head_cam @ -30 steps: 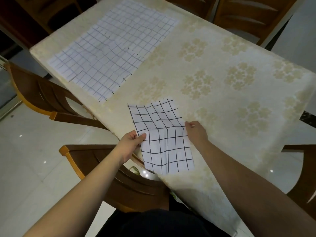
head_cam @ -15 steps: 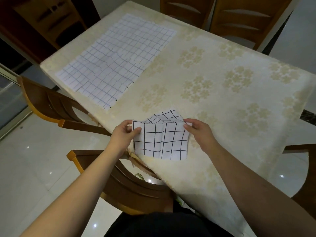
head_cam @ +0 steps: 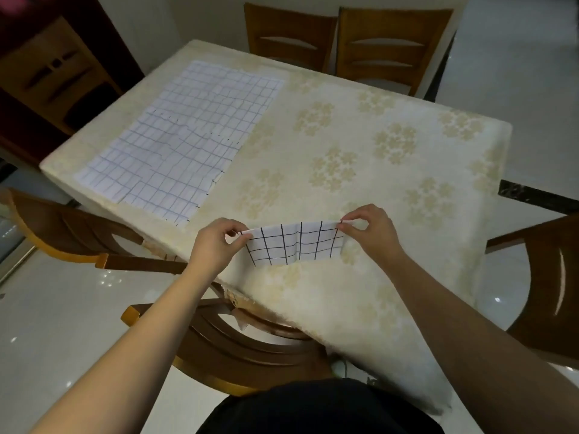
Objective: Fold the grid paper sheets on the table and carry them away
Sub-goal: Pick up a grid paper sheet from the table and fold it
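Pinching folded grid sheet (head_cam: 296,244), left hand (head_cam: 216,245) and right hand (head_cam: 372,230).

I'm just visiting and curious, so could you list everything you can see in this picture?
Small white folded paper with bold black grid: one, pinched at its top corners, near table edge.
Large white sheets with thin grid lines: several overlapping, count unclear, far left of table.
Cream flower-patterned tablecloth: one, covering table.
Brown wooden chairs: at least five, around table.
Left hand: fingers pinching paper's left corner.
Right hand: fingers pinching its right corner.
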`<state>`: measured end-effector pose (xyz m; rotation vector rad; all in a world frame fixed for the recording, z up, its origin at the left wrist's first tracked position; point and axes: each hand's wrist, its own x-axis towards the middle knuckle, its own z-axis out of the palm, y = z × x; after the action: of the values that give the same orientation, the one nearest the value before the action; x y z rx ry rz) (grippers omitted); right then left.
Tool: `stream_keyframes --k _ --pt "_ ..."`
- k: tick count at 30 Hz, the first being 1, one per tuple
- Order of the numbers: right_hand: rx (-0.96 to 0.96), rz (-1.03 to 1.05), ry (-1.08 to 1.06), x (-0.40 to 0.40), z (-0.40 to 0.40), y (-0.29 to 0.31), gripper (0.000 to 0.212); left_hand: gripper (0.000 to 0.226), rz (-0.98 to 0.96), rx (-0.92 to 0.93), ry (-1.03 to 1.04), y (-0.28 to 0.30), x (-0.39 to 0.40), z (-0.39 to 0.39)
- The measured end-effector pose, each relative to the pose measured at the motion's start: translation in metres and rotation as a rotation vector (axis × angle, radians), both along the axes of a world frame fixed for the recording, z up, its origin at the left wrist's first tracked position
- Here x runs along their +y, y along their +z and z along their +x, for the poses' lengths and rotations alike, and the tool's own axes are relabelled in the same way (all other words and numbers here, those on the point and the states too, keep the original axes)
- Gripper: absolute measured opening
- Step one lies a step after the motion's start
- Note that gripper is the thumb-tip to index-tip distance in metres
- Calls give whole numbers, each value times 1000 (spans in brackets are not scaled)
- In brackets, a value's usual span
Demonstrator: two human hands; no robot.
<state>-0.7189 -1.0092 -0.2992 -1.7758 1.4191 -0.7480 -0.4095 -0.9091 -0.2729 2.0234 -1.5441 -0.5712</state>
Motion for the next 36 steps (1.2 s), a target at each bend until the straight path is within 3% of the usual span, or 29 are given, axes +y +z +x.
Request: stream_keyframes --k 6,11,15,20,23,28,32,36 --pt "-289 299 -102 36 -3 16 9 5 117 321 -146 3 -5 20" --pt "-379 268 -270 68 15 13 9 8 172 704 -71 -1 -4 30" --pt "-382 305 -418 83 33 -7 14 8 271 863 31 -18 -16 28" --pt "-323 504 -448 92 51 -35 40 12 349 855 299 -63 -30 28" --pt "-206 534 -396 103 58 -42 50 34 434 912 395 -85 -34 33" --pt "-159 633 -302 118 70 -52 48 28 587 973 435 -92 -23 35" --pt "-153 690 -322 120 73 -59 50 19 650 851 344 -99 -7 47" --pt "-143 725 -309 116 70 -62 52 38 616 770 323 -104 2 57"
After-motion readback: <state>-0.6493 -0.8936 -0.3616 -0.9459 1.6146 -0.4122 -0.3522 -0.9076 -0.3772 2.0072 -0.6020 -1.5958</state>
